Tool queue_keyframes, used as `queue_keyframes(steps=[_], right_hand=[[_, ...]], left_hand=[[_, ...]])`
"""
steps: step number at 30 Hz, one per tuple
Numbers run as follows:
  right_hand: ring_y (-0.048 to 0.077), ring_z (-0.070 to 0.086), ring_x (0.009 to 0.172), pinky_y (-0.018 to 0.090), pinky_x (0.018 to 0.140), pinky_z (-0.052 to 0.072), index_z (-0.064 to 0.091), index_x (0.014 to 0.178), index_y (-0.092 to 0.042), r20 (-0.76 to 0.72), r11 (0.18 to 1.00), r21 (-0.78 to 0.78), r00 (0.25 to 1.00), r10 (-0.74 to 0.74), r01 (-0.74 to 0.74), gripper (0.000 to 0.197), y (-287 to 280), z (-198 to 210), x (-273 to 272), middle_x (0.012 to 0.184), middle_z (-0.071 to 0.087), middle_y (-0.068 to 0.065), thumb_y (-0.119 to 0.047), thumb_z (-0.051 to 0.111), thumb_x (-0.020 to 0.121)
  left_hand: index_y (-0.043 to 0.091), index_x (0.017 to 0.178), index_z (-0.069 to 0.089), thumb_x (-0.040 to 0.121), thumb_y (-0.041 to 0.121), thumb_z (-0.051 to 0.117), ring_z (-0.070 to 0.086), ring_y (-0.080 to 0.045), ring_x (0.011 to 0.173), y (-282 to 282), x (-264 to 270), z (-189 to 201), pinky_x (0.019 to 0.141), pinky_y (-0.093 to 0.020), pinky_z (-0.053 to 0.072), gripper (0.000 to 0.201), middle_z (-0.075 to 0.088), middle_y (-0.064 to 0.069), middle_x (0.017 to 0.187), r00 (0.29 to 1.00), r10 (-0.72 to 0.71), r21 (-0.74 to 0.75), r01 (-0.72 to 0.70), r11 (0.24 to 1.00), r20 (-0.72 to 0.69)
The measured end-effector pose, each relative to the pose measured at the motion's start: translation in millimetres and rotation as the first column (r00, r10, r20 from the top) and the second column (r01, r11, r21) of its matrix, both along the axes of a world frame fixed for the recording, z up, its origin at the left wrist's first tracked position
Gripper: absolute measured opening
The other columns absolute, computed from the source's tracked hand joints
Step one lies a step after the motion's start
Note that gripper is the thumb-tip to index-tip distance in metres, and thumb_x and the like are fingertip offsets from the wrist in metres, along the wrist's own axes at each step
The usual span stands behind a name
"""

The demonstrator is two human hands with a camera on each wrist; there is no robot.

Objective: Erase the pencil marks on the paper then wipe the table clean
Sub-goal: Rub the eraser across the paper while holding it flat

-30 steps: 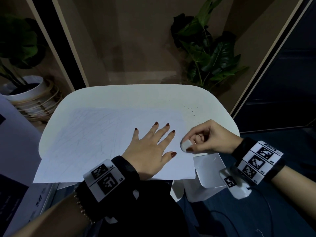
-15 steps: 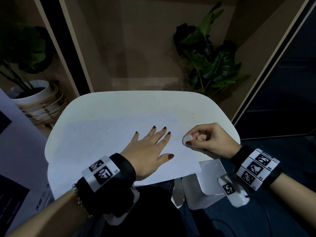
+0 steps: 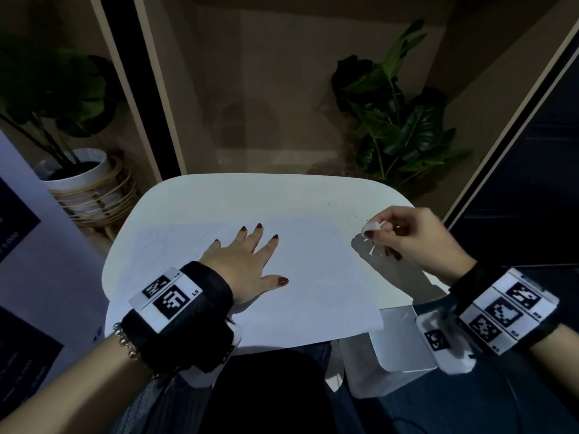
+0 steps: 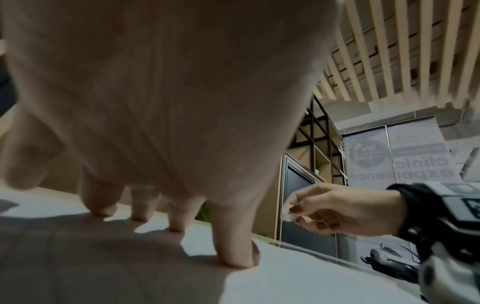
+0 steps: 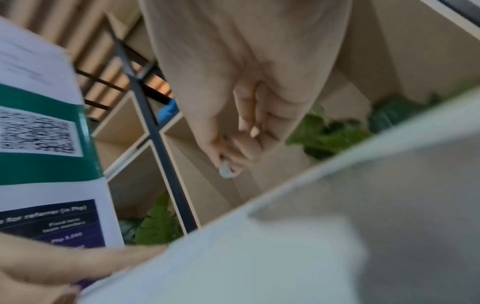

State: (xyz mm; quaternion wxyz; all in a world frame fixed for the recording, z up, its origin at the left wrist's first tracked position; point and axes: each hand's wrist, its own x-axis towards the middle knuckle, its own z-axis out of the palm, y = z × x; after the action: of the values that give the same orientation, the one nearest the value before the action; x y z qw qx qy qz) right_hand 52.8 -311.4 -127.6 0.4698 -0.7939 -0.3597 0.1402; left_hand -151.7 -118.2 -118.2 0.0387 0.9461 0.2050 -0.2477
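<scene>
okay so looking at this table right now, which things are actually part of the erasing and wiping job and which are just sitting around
Part of the job:
- paper, pressed flat by the left hand
- eraser, pinched in the right hand, lifted off the sheet
- table, with dark crumbs near the right hand

Just around:
- potted plant in a woven stand
- leafy plant behind the table

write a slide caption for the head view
Left hand flat on the paper, right hand pinching an eraser above the table edge.
</scene>
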Motion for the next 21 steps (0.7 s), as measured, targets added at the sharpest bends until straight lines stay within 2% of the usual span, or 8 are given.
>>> queue_keyframes(steps=[2, 4, 9, 11, 13, 15, 18, 21], right_hand=[[0.019, 0.060, 0.057, 0.027, 0.054, 0.047, 0.072, 0.088, -0.012, 0.023, 0.998, 0.010, 0.998, 0.066, -0.067, 0.004, 7.8, 15.3, -3.1, 0.067, 0.058, 0.008, -0.010, 0.075, 0.086], [0.018, 0.063, 0.058, 0.024, 0.053, 0.049, 0.073, 0.090, -0.013, 0.069, 0.989, -0.043, 0.987, 0.145, -0.142, 0.005, 20.6, 22.8, -9.0, 0.067, 0.060, 0.001, -0.011, 0.075, 0.086], [0.015, 0.066, 0.059, 0.028, 0.059, 0.052, 0.070, 0.088, -0.011, 0.102, 0.951, -0.165, 0.954, 0.282, -0.263, 0.006, 62.3, 8.0, -19.9, 0.068, 0.065, 0.004, -0.009, 0.074, 0.085], [0.015, 0.065, 0.062, 0.036, 0.065, 0.055, 0.071, 0.087, -0.015, 0.094, 0.933, -0.224, 0.947, 0.308, -0.281, 0.005, 76.9, 0.6, -21.4, 0.070, 0.068, 0.005, -0.015, 0.075, 0.084], [0.014, 0.064, 0.066, 0.038, 0.074, 0.055, 0.071, 0.085, -0.019, 0.096, 0.922, -0.279, 0.947, 0.307, -0.270, 0.005, 87.3, -2.9, -19.0, 0.072, 0.070, 0.003, -0.021, 0.076, 0.083], [0.012, 0.062, 0.068, 0.035, 0.075, 0.053, 0.072, 0.084, -0.020, 0.114, 0.907, -0.334, 0.945, 0.307, -0.255, 0.005, 93.9, -2.8, -18.5, 0.071, 0.069, -0.002, -0.023, 0.076, 0.082], [0.009, 0.060, 0.071, 0.023, 0.068, 0.046, 0.073, 0.085, -0.022, 0.191, 0.857, -0.443, 0.907, 0.376, -0.262, 0.005, 96.4, 4.5, -20.7, 0.076, 0.070, -0.004, -0.025, 0.075, 0.081], [0.005, 0.057, 0.069, 0.020, 0.064, 0.043, 0.074, 0.085, -0.023, 0.204, 0.816, -0.508, 0.881, 0.426, -0.277, 0.005, 98.1, 15.0, -19.8, 0.072, 0.067, -0.010, -0.024, 0.075, 0.081]], left_hand=[[0.030, 0.155, -0.014, 0.097, 0.065, 0.023, -0.014, -0.020, 0.150, 1.2, -1.4, -1.2, 0.120, -0.051, 0.009, 0.077, -0.023, 0.000, 0.162, 1.000, 0.002, 0.006, -0.002, 1.000, 0.012], [0.029, 0.156, -0.013, 0.097, 0.065, 0.024, -0.013, -0.020, 0.151, 0.9, -2.1, -1.1, 0.120, -0.051, 0.010, 0.078, -0.021, 0.001, 0.162, 0.999, 0.001, 0.010, -0.001, 1.000, 0.033], [0.019, 0.157, -0.006, 0.100, 0.056, 0.032, -0.009, -0.019, 0.151, -1.5, 1.8, 2.2, 0.120, -0.048, 0.017, 0.078, -0.017, 0.005, 0.163, 0.996, -0.053, -0.036, 0.056, 0.998, 0.078], [0.025, 0.157, -0.006, 0.101, 0.055, 0.032, -0.010, -0.020, 0.151, -0.3, 2.9, 0.4, 0.119, -0.051, 0.019, 0.075, -0.017, 0.005, 0.163, 0.994, -0.066, -0.043, 0.070, 0.997, 0.084], [0.032, 0.157, -0.006, 0.101, 0.056, 0.032, -0.010, -0.021, 0.151, 1.5, 3.3, -2.4, 0.118, -0.052, 0.021, 0.072, -0.017, 0.005, 0.163, 0.994, -0.074, -0.049, 0.078, 0.996, 0.082], [0.035, 0.156, -0.006, 0.100, 0.056, 0.032, -0.011, -0.022, 0.151, 3.0, 3.2, -4.3, 0.117, -0.054, 0.022, 0.070, -0.017, 0.005, 0.163, 0.994, -0.078, -0.050, 0.082, 0.995, 0.076], [0.036, 0.156, -0.006, 0.100, 0.057, 0.031, -0.012, -0.022, 0.151, 2.4, 3.2, -4.3, 0.116, -0.057, 0.021, 0.070, -0.018, 0.005, 0.163, 0.995, -0.080, -0.043, 0.083, 0.996, 0.063], [0.037, 0.155, -0.008, 0.100, 0.058, 0.030, -0.012, -0.022, 0.151, 1.8, 2.9, -4.0, 0.116, -0.058, 0.021, 0.070, -0.019, 0.005, 0.163, 0.995, -0.082, -0.030, 0.084, 0.996, 0.050]])
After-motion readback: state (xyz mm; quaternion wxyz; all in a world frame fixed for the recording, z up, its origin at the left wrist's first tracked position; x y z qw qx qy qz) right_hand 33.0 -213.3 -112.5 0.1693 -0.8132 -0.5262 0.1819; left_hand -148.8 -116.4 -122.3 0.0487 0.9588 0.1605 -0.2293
